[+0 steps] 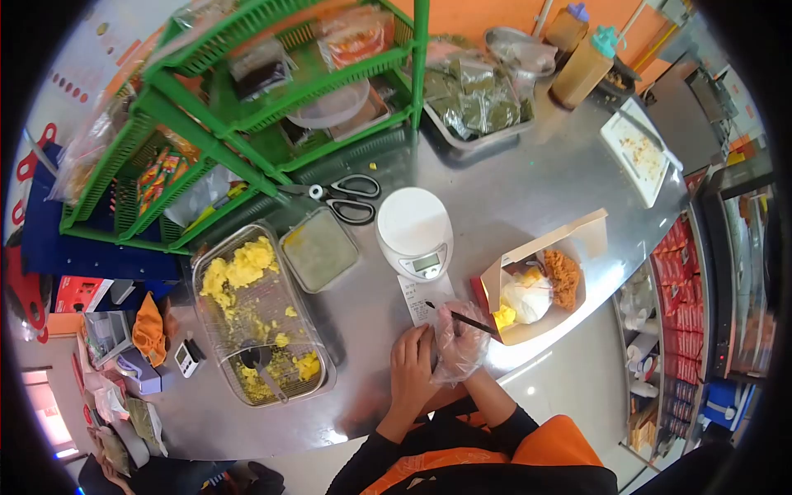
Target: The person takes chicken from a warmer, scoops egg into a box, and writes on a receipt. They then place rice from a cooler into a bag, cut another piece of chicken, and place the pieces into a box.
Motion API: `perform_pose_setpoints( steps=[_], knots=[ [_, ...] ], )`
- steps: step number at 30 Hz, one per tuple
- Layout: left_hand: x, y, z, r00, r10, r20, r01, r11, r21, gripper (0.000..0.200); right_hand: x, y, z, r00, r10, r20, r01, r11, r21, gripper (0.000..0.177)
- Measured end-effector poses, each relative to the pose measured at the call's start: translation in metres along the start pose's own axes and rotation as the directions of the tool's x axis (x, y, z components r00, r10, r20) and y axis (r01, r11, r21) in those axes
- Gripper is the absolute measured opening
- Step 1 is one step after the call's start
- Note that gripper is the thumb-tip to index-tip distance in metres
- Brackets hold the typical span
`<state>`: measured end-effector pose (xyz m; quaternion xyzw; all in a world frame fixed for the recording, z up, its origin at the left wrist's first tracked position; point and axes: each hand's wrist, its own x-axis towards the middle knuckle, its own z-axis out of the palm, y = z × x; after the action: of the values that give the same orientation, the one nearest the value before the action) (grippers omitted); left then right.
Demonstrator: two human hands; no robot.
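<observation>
My right hand (458, 342), in a clear plastic glove, is closed around a black pen (470, 317). The pen's tip is over a printed receipt (422, 290) on the steel table. At the receipt's near end rests my bare left hand (410, 363), its fingers stretched out over the paper edge. A white kitchen scale (414, 233) stands just beyond, covering the receipt's far end. To the right is an open cardboard meal box (524, 332) with white rice (525, 299), fried chicken (562, 279) and yellow scrambled egg (504, 316).
On the left sits a mesh tray (268, 318) of scrambled egg with a dark spoon. Near it are a square lidded container (320, 249) and scissors (351, 198). A green rack (272, 124), a tray of leaf-wrapped packets (478, 107), a sauce bottle (582, 74) and a white cutting board (637, 153) stand behind.
</observation>
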<state>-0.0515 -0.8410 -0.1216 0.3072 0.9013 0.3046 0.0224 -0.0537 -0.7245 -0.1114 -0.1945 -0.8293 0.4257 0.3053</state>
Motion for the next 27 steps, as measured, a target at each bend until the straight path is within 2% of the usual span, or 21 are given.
perform_pose_setpoints(
  steps=[4,7,10,13,16,19,20,23,24,27],
  knots=[
    [-0.003,-0.003,0.006,1.0,-0.026,0.014,0.026,0.999,0.043,0.063,0.004,-0.006,-0.004,0.987,-0.077,0.142,0.084,0.996,-0.043,0.005],
    [-0.002,-0.001,0.004,0.999,-0.035,0.03,0.035,0.999,0.017,0.061,0.001,-0.001,-0.001,0.985,-0.083,0.153,0.089,0.996,-0.033,0.008],
    [0.005,0.005,-0.004,0.999,-0.04,0.029,0.04,0.999,0.018,0.061,-0.005,0.007,0.003,0.997,0.072,-0.016,-0.072,0.997,-0.024,0.008],
    [0.004,0.003,-0.002,0.999,-0.03,0.028,0.029,0.999,0.023,0.062,0.0,0.0,0.002,0.993,0.086,-0.077,-0.092,0.992,-0.084,0.008],
    [-0.001,-0.001,0.004,0.999,-0.029,0.016,0.028,0.999,0.02,0.058,0.003,0.002,-0.004,0.99,-0.059,0.132,0.059,0.998,0.008,0.005],
    [0.001,0.001,0.002,0.999,-0.033,0.009,0.033,0.999,0.002,0.056,-0.002,0.003,-0.003,0.992,0.043,0.115,-0.04,0.999,-0.03,0.006],
    [0.001,0.001,0.002,1.0,-0.027,0.009,0.027,1.0,0.008,0.056,-0.003,0.007,-0.001,0.996,0.089,-0.018,-0.088,0.996,0.025,0.005],
    [0.003,0.002,0.002,1.0,-0.027,0.011,0.027,1.0,0.008,0.054,0.0,0.005,-0.007,0.996,0.083,0.035,-0.086,0.989,0.117,0.006],
    [0.004,0.003,-0.001,0.999,-0.035,0.015,0.035,0.999,-0.003,0.053,0.0,0.009,-0.007,0.998,0.012,0.069,-0.02,0.994,0.11,0.006],
    [0.002,0.002,-0.001,0.999,-0.041,0.028,0.041,0.999,-0.001,0.052,0.0,0.002,-0.009,0.989,0.065,0.136,-0.081,0.99,0.115,0.008]
  ],
)
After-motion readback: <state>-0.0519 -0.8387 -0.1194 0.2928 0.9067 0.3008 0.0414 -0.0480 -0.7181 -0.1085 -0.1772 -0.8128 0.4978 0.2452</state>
